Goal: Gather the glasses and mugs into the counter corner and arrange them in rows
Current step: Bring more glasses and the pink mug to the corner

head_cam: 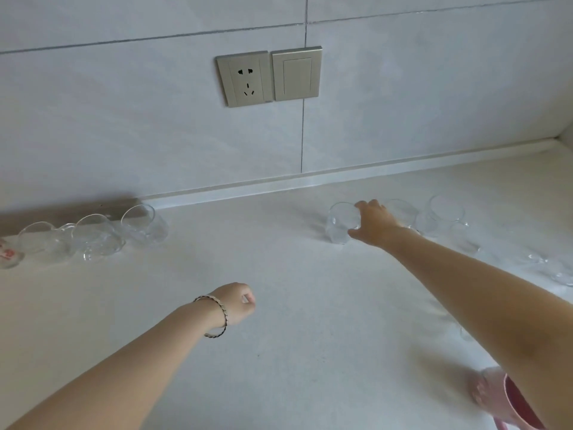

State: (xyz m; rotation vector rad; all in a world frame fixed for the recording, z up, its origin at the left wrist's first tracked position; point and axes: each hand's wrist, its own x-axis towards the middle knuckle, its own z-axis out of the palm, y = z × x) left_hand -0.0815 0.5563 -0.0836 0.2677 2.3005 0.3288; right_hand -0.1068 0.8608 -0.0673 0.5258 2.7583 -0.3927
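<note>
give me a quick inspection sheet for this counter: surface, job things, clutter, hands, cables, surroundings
surface: white counter, meets the wall at a raised strip
job's things: clear glass upright, gripped; left group of glasses by the wall; right group of glasses just past the hand; red-printed glass at the far left edge; pink mug partly hidden under the right forearm
clutter: nothing seen
grippers: right hand has its fingers round the clear glass; left hand is curled, holds nothing, with a bracelet on the wrist
cables: nothing seen
surroundings: tiled wall; socket, nothing plugged in; switch beside it; metal strip behind the left group
</note>
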